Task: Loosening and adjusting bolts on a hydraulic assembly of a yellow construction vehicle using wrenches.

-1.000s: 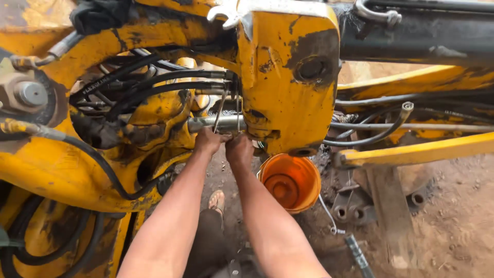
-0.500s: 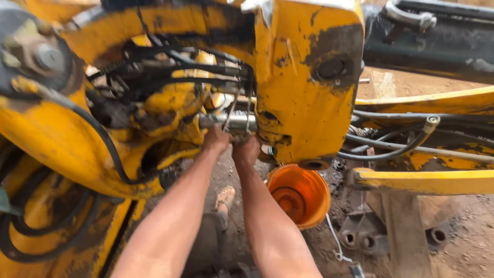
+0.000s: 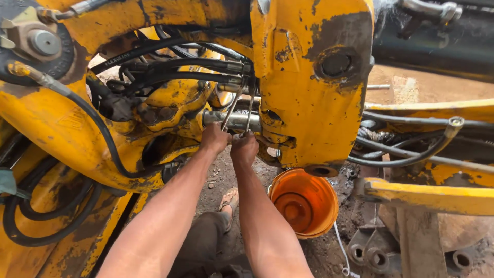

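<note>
Left hand point(image 3: 215, 138) and right hand point(image 3: 244, 148) each close their fingers around a thin wrench point(image 3: 232, 105), stiff steel, likely oily, best gripped low on the handle.

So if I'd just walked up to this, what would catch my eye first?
Probably the big yellow machine body, scuffed and oil-stained, filling the top of the view with black hoses looping through its left side. At the centre, the left hand and right hand reach up side by side, each gripping a slim metal wrench at a steel fitting. Below to the right, an orange bucket sits on the dirt under the machine.
</note>
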